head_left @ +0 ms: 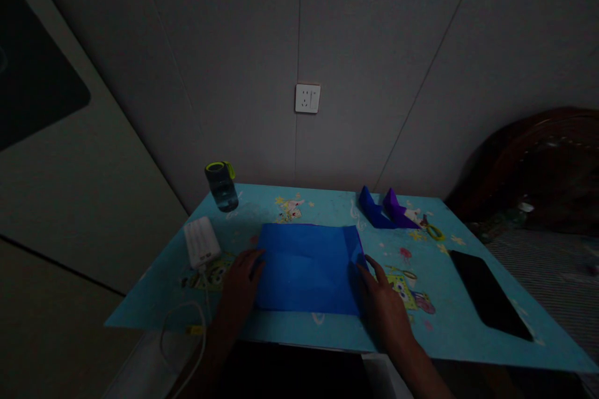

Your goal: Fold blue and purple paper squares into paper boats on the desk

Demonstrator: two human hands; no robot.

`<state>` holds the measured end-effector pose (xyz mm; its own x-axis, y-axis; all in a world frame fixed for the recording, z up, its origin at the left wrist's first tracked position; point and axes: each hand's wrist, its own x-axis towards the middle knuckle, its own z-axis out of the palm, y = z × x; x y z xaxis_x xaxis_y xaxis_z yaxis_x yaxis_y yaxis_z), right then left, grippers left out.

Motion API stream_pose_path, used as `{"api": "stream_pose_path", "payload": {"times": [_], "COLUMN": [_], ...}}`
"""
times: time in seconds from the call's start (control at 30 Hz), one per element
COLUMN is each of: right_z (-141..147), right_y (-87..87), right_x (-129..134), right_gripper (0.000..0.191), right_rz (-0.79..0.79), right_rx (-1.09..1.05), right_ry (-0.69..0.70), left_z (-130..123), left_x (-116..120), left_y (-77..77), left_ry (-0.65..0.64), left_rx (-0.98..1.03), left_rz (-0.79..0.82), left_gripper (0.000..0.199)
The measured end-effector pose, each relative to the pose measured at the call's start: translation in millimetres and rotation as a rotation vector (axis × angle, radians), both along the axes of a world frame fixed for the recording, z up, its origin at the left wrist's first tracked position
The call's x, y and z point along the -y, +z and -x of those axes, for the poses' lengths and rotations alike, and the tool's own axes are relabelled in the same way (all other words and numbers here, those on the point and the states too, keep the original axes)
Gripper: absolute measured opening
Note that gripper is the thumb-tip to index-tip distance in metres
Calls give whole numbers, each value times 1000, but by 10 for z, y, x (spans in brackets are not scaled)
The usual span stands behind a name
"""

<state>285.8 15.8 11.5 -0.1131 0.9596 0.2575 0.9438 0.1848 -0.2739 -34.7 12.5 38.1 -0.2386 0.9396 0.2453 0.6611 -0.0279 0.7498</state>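
A blue sheet of paper (306, 268) lies flat on the light blue patterned table (327, 340), with a thin purple edge showing at its right side. My left hand (243, 280) rests at the sheet's left edge, fingers curved and its thumb and fingertips touching the border. At the right edge is my right hand (381, 299), its thumb and index finger apart around the sheet's side. Whether either hand pinches the paper is hard to make out in the dim light.
Two folded paper boats, blue (374, 211) and purple (397, 211), stand at the back right beside yellow-handled scissors (435, 232). A black tablet (489, 295) lies far right. A water bottle (223, 188) and a white power bank (201, 242) with a cable are left.
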Motion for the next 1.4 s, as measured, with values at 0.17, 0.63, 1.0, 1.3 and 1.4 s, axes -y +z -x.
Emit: {"api": "stream_pose_path", "payload": {"times": [0.17,0.63,1.0,1.3,1.4], "right_z": [111,284,477,480,461], "right_y": [89,95,-9,-33,120], "right_x": [96,-253,-184,-42,-100], "right_gripper": [44,33,63,71,66], "right_rz": [-1,-98,109,144,175], "right_rx": [283,302,153,174,193], "right_ry": [-85,337,297,19,49], "left_z": [-59,-351,-262,-239,-221], "left_x": [-98,-98,-104,-117,-143], "left_y": [-136,-133,-443,-480,-436], "left_ry": [-8,-123,-376,-373,-320], "left_rx": [-305,-916,-745,-711,-667], "left_rz": [55,18,-74,-137,-130], "left_gripper": [32,43,48,48,43]}}
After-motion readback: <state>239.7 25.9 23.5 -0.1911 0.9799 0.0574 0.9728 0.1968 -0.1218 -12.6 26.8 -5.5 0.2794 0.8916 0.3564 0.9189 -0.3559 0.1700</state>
